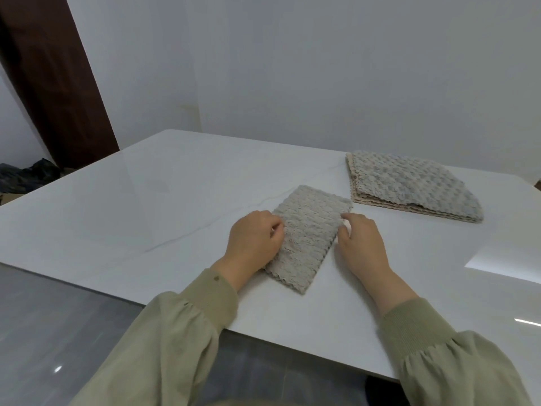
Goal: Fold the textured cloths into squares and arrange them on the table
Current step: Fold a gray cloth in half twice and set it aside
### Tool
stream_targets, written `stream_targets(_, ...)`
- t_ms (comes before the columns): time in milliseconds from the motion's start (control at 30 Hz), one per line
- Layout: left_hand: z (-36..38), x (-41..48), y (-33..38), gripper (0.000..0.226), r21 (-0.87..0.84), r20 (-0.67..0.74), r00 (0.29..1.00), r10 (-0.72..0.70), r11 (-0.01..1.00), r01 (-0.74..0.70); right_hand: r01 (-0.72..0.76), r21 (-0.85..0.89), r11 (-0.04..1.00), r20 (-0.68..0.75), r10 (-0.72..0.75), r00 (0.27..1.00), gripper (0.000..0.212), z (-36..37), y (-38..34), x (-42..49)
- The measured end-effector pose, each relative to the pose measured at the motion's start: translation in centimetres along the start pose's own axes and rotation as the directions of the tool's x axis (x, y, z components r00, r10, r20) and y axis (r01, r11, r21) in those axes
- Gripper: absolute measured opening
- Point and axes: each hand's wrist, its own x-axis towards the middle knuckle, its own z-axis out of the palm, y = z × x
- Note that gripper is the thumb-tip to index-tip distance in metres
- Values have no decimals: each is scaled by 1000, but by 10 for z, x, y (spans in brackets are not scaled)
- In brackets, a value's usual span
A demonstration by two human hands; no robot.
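A grey-beige textured cloth (307, 232), folded into a long rectangle, lies slanted on the white table (146, 200) in front of me. My left hand (254, 238) rests on its left long edge, fingers curled onto the fabric. My right hand (360, 241) touches the right long edge with its fingertips pinching at the fabric. A stack of unfolded textured cloths (409, 189), grey on top with beige layers below, sits further back on the right.
The table's near edge runs diagonally below my sleeves, with grey floor (58, 332) beyond it. A dark brown door (55, 83) and a dark bag (26, 174) are at the far left. White walls stand behind the table.
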Motion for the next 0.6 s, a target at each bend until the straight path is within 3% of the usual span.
stream_targets(133,5,0,-7,28,137,73,997,2,990,-12,61,22,998,74,-62,995,35,5,-15,-14)
stream_targets(300,-2,-4,15,32,211,101,995,26,976,-47,240,-113,964,252,-206,945,42,6,-12,-9)
stream_targets(400,-4,2,21,31,185,63,997,43,981,-54,168,-50,984,155,-159,975,52,-5,-9,-6)
stream_targets(467,4,7,16,33,167,56,995,88,981,-96,179,26,984,81,-180,980,46,-4,-14,-9)
stream_targets(533,16,10,8,45,227,212,975,69,967,-117,212,-45,976,195,-200,960,44,3,-19,-14)
stream_targets(600,27,8,1,52,252,404,914,-35,965,-74,217,-206,954,417,-115,902,56,12,-18,-19)
